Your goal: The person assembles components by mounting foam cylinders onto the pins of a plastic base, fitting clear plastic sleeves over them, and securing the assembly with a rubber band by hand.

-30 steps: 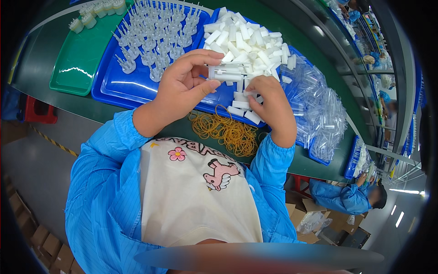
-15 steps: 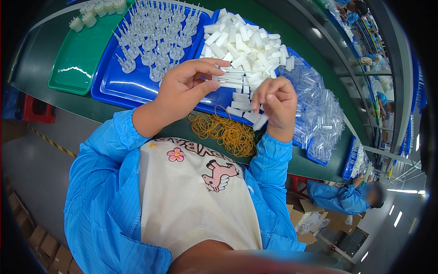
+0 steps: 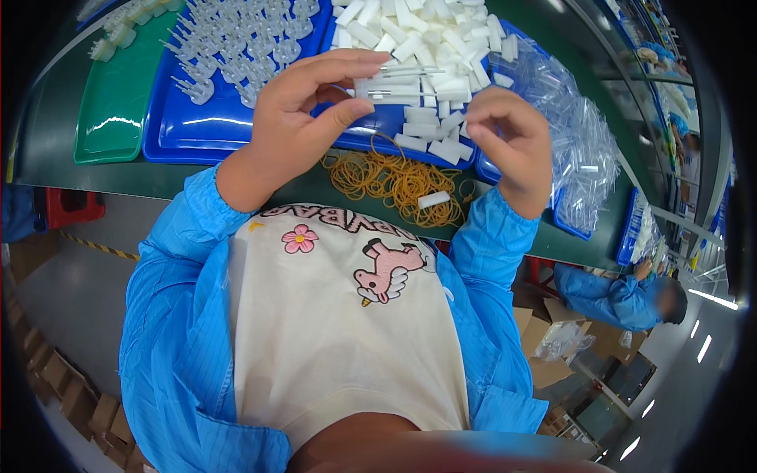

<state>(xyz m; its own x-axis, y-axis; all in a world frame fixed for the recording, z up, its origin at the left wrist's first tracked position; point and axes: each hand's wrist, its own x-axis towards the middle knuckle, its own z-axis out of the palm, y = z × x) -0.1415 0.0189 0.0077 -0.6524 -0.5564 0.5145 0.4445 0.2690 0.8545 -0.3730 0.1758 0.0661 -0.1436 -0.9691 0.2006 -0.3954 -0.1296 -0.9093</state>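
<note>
My left hand (image 3: 303,110) pinches a clear plastic piece (image 3: 362,88) with a flat round base, its thin prongs pointing right. Close by on the right is my right hand (image 3: 512,142), its thumb and index fingertip drawn together beside the white foam blocks (image 3: 422,130). Whether anything sits between those fingertips is hidden. Below the hands, one loose white foam block (image 3: 434,199) lies on a heap of tan rubber bands (image 3: 363,175).
A blue tray (image 3: 189,134) bears many similar pronged clear pieces (image 3: 229,39). Left of it stands a green tray (image 3: 110,118) with white-filled cups (image 3: 122,35). Clear plastic tubes (image 3: 568,126) are heaped at the right. Another person (image 3: 615,296) works farther right.
The loose foam block has dropped from beneath my right hand onto the rubber bands. My right hand has shifted right and turned its fingertips toward the blocks. My left hand keeps the pronged piece.
</note>
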